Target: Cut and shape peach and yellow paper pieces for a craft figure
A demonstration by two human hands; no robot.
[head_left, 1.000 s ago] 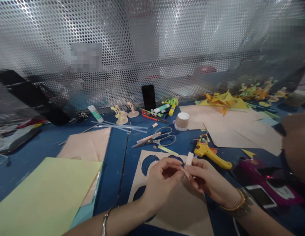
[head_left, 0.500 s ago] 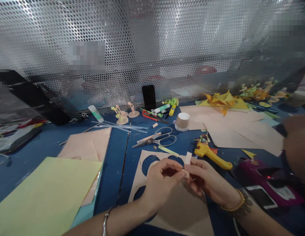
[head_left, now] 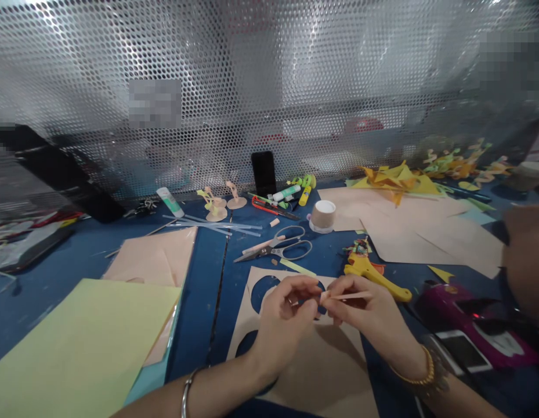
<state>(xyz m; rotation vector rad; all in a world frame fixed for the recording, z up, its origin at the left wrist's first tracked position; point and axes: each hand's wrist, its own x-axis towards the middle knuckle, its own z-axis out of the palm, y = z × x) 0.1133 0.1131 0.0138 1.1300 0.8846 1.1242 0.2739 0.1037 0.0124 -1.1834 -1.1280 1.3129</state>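
My right hand (head_left: 367, 307) pinches a small pale pink paper strip (head_left: 351, 296). One end of the strip looks folded or rolled at the fingertips, and its tail points right. Close beside it, my left hand (head_left: 289, 319) is curved, with a gap between thumb and index finger; I see nothing held there. Below both hands lies a tan sheet (head_left: 321, 366) with several round holes cut out. Just beyond the sheet are grey-handled scissors (head_left: 275, 248) and a thin yellow-green paper strip (head_left: 297, 267). A yellow glue gun (head_left: 377, 278) rests behind my right hand.
Yellow paper (head_left: 82, 342) lies on other sheets at left. Clear glue sticks (head_left: 217, 223), small paper figures (head_left: 216, 209), a cup-shaped tape roll or container (head_left: 323, 216) and a standing black phone (head_left: 264, 172) are farther back. A magenta device (head_left: 478, 319) sits at right.
My right hand has turned the paper strip from upright to nearly level, pointing right. My left hand's fingertips have come off the strip and moved slightly left.
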